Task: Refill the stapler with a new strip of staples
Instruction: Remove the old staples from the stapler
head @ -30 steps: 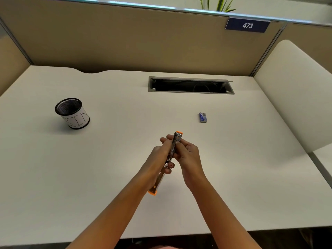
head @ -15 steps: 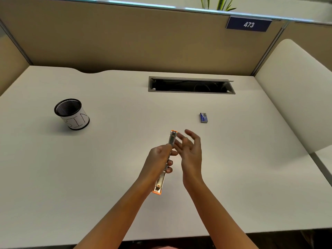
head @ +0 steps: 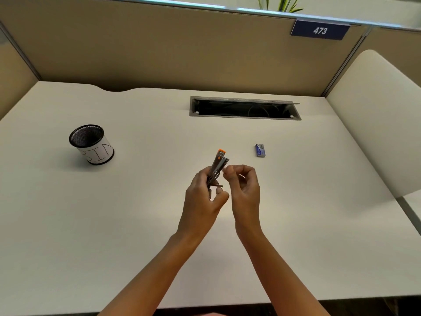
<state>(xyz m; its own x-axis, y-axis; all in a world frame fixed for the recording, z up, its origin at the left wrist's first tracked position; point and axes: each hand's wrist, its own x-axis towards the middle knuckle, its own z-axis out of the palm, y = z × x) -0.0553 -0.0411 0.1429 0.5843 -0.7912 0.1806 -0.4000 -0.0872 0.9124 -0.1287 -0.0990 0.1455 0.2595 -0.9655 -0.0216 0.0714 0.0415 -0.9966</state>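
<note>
A slim metal stapler (head: 219, 164) with orange ends is held above the middle of the white desk (head: 136, 224), tip pointing away from me. My left hand (head: 204, 195) grips its lower part, so that part is hidden. My right hand (head: 244, 188) is just to the right of it, fingers curled, thumb and forefinger pinched close to the stapler's side; whether it touches or holds anything I cannot tell. A small blue staple box (head: 260, 150) lies on the desk to the far right of the hands.
A black mesh pen cup (head: 91, 144) with a white label stands at the left. A rectangular cable slot (head: 245, 108) is sunk in the desk at the back. Beige partition walls close the back and left; a pale curved panel (head: 378, 115) rises at the right.
The stapler was spread out long with an orange end near my wrist; now it is folded shorter in my left hand. My right hand went from open fingers to a pinch beside it.
</note>
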